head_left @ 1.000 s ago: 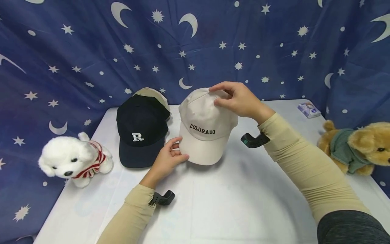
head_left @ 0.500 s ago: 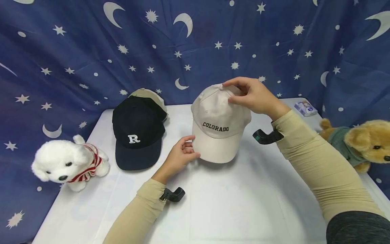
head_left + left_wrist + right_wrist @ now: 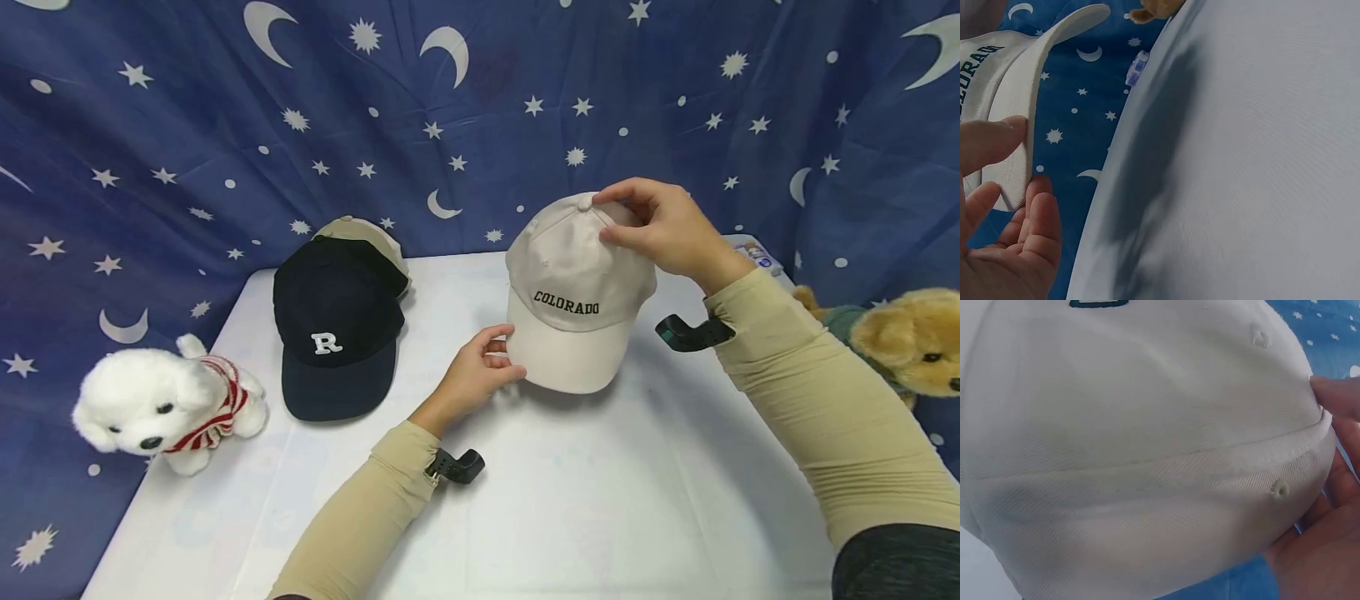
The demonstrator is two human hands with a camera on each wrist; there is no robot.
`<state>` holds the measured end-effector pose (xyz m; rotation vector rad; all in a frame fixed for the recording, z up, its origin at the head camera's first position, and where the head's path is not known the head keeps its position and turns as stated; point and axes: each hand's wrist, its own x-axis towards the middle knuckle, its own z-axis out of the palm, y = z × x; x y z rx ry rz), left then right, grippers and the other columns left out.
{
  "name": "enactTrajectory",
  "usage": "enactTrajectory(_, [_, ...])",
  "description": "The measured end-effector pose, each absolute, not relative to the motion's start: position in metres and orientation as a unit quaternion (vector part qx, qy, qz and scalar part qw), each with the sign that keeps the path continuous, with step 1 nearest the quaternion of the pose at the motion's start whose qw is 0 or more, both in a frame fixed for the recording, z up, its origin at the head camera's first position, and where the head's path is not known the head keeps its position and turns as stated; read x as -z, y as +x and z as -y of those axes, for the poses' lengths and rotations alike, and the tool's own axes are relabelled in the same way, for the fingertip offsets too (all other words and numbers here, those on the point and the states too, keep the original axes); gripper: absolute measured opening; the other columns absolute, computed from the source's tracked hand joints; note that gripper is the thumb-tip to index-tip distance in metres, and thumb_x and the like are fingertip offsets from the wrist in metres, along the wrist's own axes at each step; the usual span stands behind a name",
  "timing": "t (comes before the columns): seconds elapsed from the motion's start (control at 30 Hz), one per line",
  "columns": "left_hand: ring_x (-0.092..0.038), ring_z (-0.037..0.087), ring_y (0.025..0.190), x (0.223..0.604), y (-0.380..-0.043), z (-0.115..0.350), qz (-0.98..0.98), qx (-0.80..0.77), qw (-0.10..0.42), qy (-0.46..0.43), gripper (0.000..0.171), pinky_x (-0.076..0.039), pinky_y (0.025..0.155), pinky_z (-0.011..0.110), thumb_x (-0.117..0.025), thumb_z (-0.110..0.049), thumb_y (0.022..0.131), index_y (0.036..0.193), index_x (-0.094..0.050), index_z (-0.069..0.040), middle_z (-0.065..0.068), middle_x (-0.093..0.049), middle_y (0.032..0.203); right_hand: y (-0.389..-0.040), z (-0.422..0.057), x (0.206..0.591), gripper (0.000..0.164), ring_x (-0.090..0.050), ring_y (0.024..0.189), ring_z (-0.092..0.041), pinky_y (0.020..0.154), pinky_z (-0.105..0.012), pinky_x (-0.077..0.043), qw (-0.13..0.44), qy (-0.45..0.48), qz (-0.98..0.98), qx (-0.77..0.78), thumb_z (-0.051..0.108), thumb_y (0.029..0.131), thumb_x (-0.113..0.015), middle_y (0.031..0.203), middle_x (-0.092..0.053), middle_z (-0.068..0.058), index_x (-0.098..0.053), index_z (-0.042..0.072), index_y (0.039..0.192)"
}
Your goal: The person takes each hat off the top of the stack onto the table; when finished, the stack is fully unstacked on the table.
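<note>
A cream baseball cap (image 3: 573, 275) with COLORADO across its front faces me, brim down, above the white table. My left hand (image 3: 480, 371) pinches the side edge of its brim. The left wrist view shows that thumb on top of the brim (image 3: 1013, 150) and fingers curled beneath. From the right, my right hand (image 3: 667, 225) grips the crown near the top button, thumb on the front. The right wrist view is mostly filled by the crown (image 3: 1141, 437), the fingers at its right edge. Left of it lies a black cap (image 3: 337, 317) with a white R, partly covering a beige cap (image 3: 367, 237).
A white plush dog (image 3: 157, 400) in a striped shirt sits at the table's left edge. On the right, a brown plush dog (image 3: 911, 337) is partly behind my sleeve, near a small purple packet (image 3: 757, 254). A starry blue curtain (image 3: 510, 108) hangs behind the white table (image 3: 570, 492).
Both hands have carried the cream cap to the right, away from the black cap, and slightly upward in view. The black and beige caps stay in place.
</note>
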<state>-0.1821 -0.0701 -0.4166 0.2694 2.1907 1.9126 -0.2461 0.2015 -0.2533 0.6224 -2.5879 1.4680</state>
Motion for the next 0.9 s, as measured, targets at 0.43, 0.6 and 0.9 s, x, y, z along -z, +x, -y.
enactTrajectory(0.43, [-0.064, 0.015, 0.092, 0.411, -0.198, 0.046, -0.767, -0.622, 0.113, 0.111, 0.067, -0.050, 0.071, 0.024, -0.078, -0.006, 0.084, 0.145, -0.051, -0.009, 0.012, -0.054, 0.124, -0.259, -0.235, 0.250, 0.039, -0.053, 0.079, -0.015, 0.063, -0.017, -0.044, 0.089, 0.177, 0.877, -0.437, 0.007, 0.087, -0.077, 0.095, -0.061, 0.001, -0.066, 0.003, 0.124])
enactTrajectory(0.6, [-0.063, 0.012, 0.089, 0.411, -0.204, 0.032, -0.779, -0.605, 0.118, 0.115, 0.066, -0.048, 0.067, 0.024, -0.079, -0.008, 0.085, 0.145, -0.052, -0.011, 0.008, -0.054, 0.122, -0.266, -0.246, 0.252, 0.038, -0.055, 0.084, -0.014, 0.065, -0.015, -0.047, 0.085, 0.154, 0.882, -0.437, 0.010, 0.088, -0.076, 0.102, -0.061, 0.000, -0.067, 0.005, 0.124])
enactTrajectory(0.9, [-0.063, 0.011, 0.095, 0.412, -0.218, -0.001, -0.789, -0.588, 0.131, 0.122, 0.066, -0.052, 0.073, 0.025, -0.080, -0.011, 0.085, 0.144, -0.053, -0.013, 0.003, -0.056, 0.118, -0.281, -0.266, 0.253, 0.038, -0.054, 0.091, -0.012, 0.069, -0.013, -0.047, 0.075, 0.113, 0.899, -0.416, 0.017, 0.091, -0.073, 0.113, -0.059, -0.003, -0.066, 0.007, 0.127])
